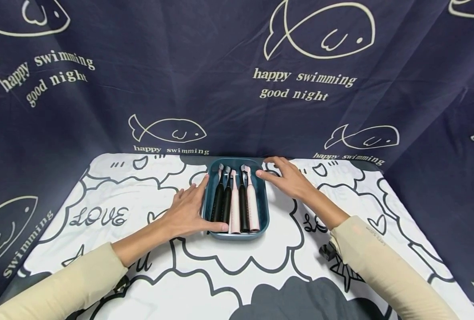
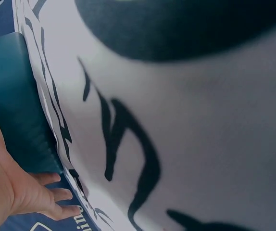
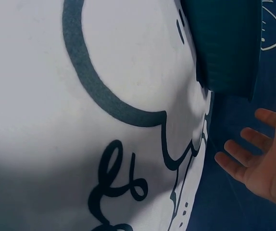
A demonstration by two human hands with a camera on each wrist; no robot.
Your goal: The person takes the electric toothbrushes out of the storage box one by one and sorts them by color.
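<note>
Where the printed cloth meets the dark backdrop, just above the middle of the head view, a teal tray (image 1: 264,209) sits on the worktop (image 1: 133,249) with five electric toothbrushes lying side by side in it, heads toward the top of the frame. From left to right they are two black toothbrushes (image 1: 221,202), a pink toothbrush (image 1: 234,209), another black toothbrush (image 1: 243,206) and another pink toothbrush (image 1: 253,206). The left hand (image 1: 189,211) rests against the tray's left wall, fingers straight along it and the thumb reaching across the near corner. The right hand (image 1: 287,178) lies flat at the tray's upper right corner, fingers spread and relaxed, fingertips at the rim. Both forearms wear beige sleeves (image 1: 381,262). Behind the worktop hangs a navy cloth (image 1: 221,66) printed with fish outlines and the words "happy swimming good night". A small black object (image 1: 327,251) lies beside the right forearm.
</note>
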